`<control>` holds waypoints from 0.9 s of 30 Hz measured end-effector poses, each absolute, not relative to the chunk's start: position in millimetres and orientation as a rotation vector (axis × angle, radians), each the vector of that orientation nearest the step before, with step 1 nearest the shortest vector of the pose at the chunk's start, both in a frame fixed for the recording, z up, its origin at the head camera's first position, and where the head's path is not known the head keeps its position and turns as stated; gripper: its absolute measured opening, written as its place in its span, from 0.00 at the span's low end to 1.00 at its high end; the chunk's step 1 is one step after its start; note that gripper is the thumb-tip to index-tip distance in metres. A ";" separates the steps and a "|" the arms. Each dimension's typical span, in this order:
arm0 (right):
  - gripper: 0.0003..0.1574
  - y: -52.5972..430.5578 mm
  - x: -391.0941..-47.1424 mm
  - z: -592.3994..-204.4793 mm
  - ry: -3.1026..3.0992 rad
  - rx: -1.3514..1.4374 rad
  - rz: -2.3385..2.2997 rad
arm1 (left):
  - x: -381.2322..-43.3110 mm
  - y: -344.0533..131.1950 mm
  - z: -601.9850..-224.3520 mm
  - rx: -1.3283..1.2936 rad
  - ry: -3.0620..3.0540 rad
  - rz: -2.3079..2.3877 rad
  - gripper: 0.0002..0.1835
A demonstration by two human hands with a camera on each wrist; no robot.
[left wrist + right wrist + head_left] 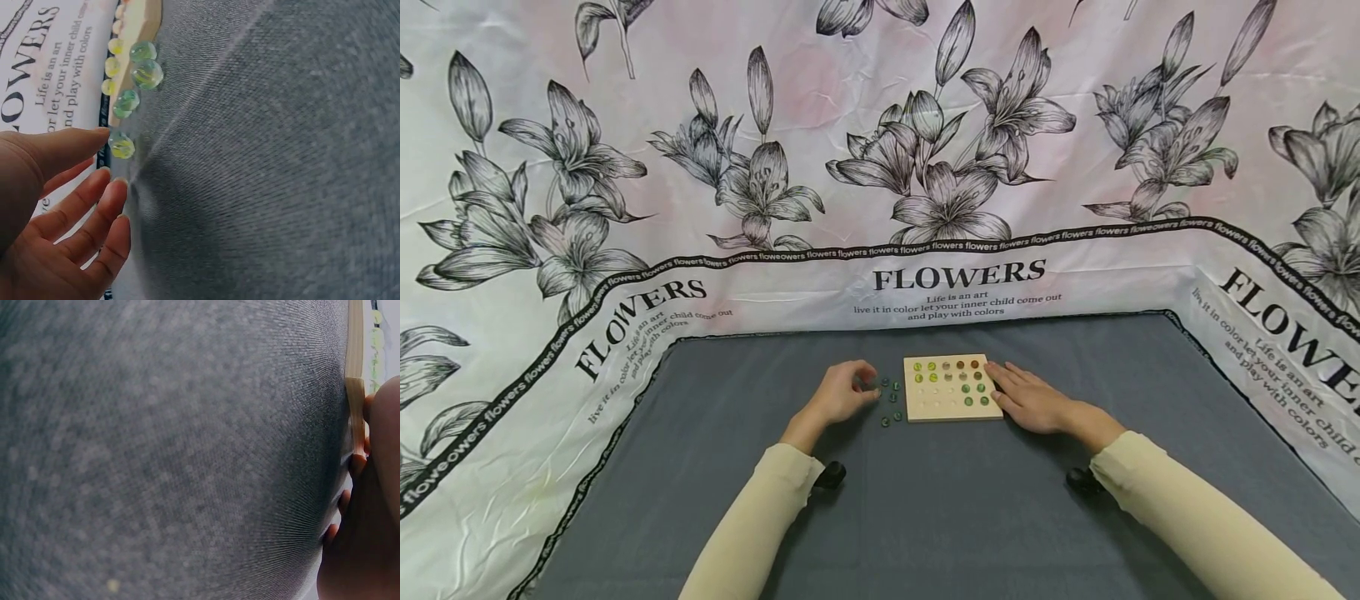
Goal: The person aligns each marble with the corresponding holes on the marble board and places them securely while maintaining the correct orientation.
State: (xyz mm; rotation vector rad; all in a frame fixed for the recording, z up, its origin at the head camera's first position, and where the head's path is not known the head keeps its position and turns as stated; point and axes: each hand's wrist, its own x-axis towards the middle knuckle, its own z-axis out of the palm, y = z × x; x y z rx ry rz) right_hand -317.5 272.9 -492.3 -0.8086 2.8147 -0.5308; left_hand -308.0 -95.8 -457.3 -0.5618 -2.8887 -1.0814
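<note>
A pale wooden board [940,413] with rows of round hollows lies flat on the grey cloth. Yellow, brownish, reddish and green marbles [975,401] sit in many hollows; those at the lower left hold none. Several loose green marbles [897,416] lie on the cloth left of the board. Beside them is my left hand [842,392], its thumb and loosely bent fingers apart. In the left wrist view, one marble [122,145] appears close beyond the thumb tip, with nothing gripped. My right hand [1033,400] rests along the board's right edge, fingers extended; its thumb touches the near right side.
Grey cloth [955,517] covers the table. Behind it rises a white and pink flower-printed cloth [790,292] with lettering. A dark wrist device [830,476] shows under the left cuff, and a similar device [1082,481] under the right.
</note>
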 end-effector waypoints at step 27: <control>0.39 272.1 -314.4 -491.8 2.820 -0.823 -0.529 | -312.0 -90.5 -468.4 -0.474 -2.943 -1.053 0.08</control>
